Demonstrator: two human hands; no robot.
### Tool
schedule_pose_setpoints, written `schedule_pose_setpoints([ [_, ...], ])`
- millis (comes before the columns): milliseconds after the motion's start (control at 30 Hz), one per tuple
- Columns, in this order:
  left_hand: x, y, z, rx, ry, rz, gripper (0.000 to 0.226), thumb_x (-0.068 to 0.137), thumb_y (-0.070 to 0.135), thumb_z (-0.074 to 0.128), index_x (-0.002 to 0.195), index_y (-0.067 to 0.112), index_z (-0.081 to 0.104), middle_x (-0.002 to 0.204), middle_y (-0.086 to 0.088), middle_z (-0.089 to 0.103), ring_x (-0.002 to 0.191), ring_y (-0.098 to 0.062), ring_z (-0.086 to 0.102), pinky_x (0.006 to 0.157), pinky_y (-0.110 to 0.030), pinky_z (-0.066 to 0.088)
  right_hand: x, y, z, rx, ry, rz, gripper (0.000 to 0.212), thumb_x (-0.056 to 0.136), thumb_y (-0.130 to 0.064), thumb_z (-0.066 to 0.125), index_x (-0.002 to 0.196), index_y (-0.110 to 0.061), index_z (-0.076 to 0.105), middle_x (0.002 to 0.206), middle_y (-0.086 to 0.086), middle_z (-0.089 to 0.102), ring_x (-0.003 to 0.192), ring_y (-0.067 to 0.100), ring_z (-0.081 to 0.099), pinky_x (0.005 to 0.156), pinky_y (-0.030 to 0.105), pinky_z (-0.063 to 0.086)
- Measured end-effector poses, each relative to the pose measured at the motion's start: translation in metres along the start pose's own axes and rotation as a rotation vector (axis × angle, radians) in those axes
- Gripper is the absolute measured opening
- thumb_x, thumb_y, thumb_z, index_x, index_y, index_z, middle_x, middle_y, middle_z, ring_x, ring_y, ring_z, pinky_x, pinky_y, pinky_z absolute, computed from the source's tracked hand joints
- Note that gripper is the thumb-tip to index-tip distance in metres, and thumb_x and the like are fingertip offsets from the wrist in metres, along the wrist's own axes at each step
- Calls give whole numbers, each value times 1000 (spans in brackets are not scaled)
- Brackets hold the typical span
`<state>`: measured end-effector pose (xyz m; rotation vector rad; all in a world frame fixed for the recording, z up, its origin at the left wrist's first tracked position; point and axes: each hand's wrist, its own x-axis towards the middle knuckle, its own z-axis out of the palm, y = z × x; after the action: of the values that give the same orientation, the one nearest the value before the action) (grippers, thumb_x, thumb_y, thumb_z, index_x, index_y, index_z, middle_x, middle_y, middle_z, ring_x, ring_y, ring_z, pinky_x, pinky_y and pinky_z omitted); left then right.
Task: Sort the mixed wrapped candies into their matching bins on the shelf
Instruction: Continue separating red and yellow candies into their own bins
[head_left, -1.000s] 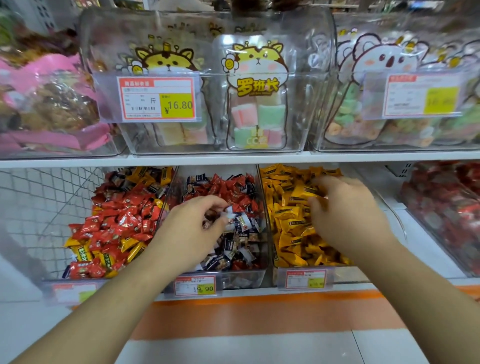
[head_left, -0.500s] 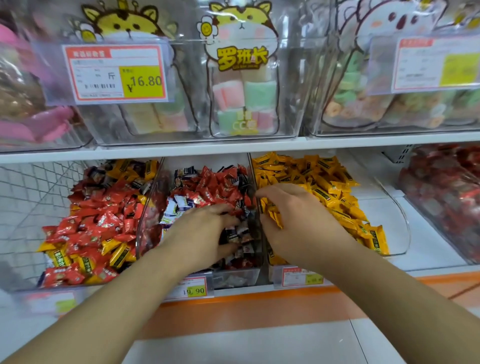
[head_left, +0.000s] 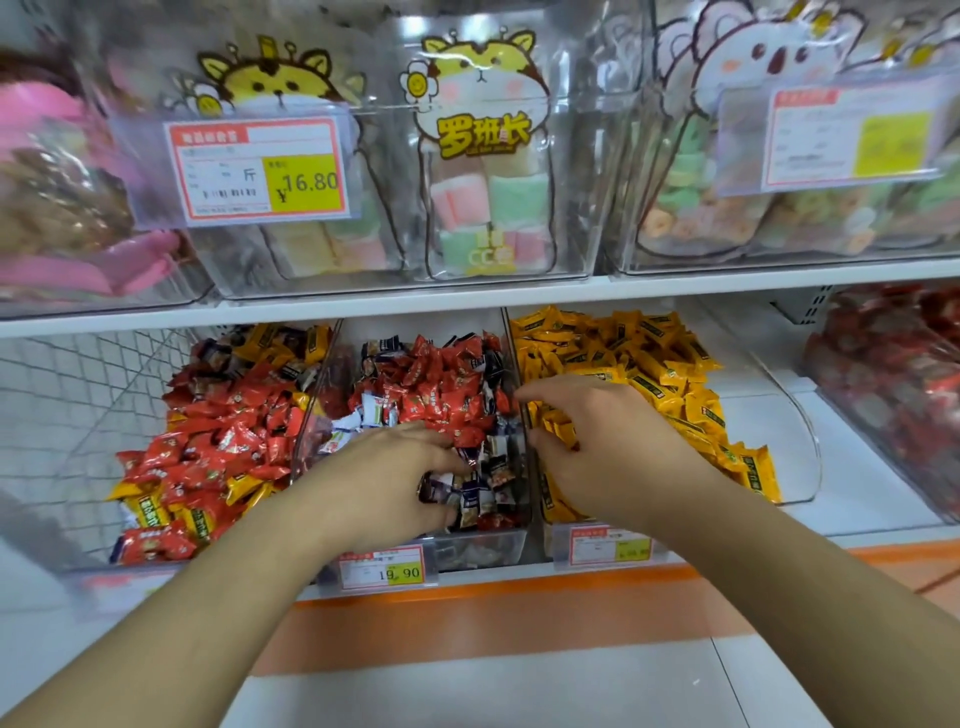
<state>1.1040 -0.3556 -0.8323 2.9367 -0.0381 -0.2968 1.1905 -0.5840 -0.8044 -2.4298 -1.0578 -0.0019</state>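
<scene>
A person's left hand (head_left: 384, 467) pinches dark wrapped candies (head_left: 467, 488) in the middle bin (head_left: 483, 545); the right hand (head_left: 597, 441) rests spread on yellow candies (head_left: 649, 374). The wrappers look light, crinkly and slippery, best pinched at the twisted ends.

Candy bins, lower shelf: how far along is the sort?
Done: the right bin looks all yellow. In hand: the left hand digs into the middle bin, fingers curled among dark-wrapped candies; the right hand reaches over the divider at the yellow pile's edge. Whether either holds a piece is unclear. Left: the middle bin mixes red, dark and white wrappers; the left pile mixes red, yellow and dark.
</scene>
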Motion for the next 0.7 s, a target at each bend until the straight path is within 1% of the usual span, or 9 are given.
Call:
schedule_pose_setpoints([
  [67, -1, 2, 0, -132, 41, 10, 52, 94, 52, 67, 144, 49, 53, 162, 20, 33, 150, -9, 29, 124, -35, 25, 2, 0, 1, -10, 2, 3, 46, 102, -28, 58, 148, -31, 51, 152, -12, 50, 145, 10, 38, 114, 25, 34],
  [167, -5, 6, -1, -197, 152, 49, 51, 97, 49, 65, 146, 46, 52, 162, 23, 31, 150, -5, 25, 125, -30, 23, 3, 0, 1, -38, 13, -3, 48, 101, -30, 59, 148, -31, 49, 152, -12, 49, 143, 9, 40, 108, 18, 31],
  [300, -22, 6, -3, -197, 267, 49, 54, 99, 52, 59, 150, 40, 48, 164, 20, 28, 154, -4, 18, 127, -37, 21, 5, -10, 6, -74, 1, -43, 51, 99, -30, 62, 149, -29, 50, 151, -11, 50, 143, 10, 40, 111, 20, 30],
  [367, -38, 7, -7, -197, 302, 13, 51, 102, 50, 56, 150, 37, 48, 163, 19, 30, 152, -3, 22, 126, -23, 18, 5, -17, 10, -109, -1, -81, 51, 96, -26, 65, 146, -27, 54, 148, -9, 53, 142, 11, 41, 114, 20, 27],
  [433, -56, 6, -12, -196, 367, -10, 44, 104, 42, 56, 147, 34, 53, 154, 21, 41, 141, 2, 33, 110, 0, 15, 5, -27, 15, -117, -11, -100, 51, 95, -24, 67, 144, -25, 56, 145, -9, 54, 141, 11, 41, 112, 16, 21],
  [467, -65, 3, -14, -198, 407, -29, 41, 105, 39, 56, 145, 34, 55, 148, 23, 46, 135, 3, 38, 105, 2, 17, 4, -32, 17, -116, -14, -102, 50, 95, -24, 67, 144, -25, 57, 145, -10, 54, 141, 10, 41, 111, 14, 20],
  [567, -86, -20, -23, -191, 535, -127, 36, 102, 28, 60, 138, 35, 60, 135, 24, 53, 125, 0, 48, 108, -18, 41, 3, -48, 24, -118, -6, -117, 49, 91, -20, 71, 139, -23, 61, 140, -8, 57, 137, 12, 46, 109, 12, 21],
  [633, -95, -45, -25, -167, 620, -214, 37, 100, 24, 61, 135, 35, 62, 133, 23, 56, 124, -1, 51, 109, -23, 43, 5, -58, 29, -105, -10, -122, 49, 89, -16, 73, 137, -21, 63, 137, -6, 60, 135, 13, 50, 109, 11, 19],
  [700, -100, -65, -23, -162, 627, -244, 41, 102, 27, 59, 142, 37, 58, 143, 23, 52, 133, -1, 46, 116, -24, 37, 7, -66, 36, -94, -21, -138, 48, 89, -16, 73, 137, -21, 63, 137, -7, 61, 135, 12, 49, 109, 8, 18],
])
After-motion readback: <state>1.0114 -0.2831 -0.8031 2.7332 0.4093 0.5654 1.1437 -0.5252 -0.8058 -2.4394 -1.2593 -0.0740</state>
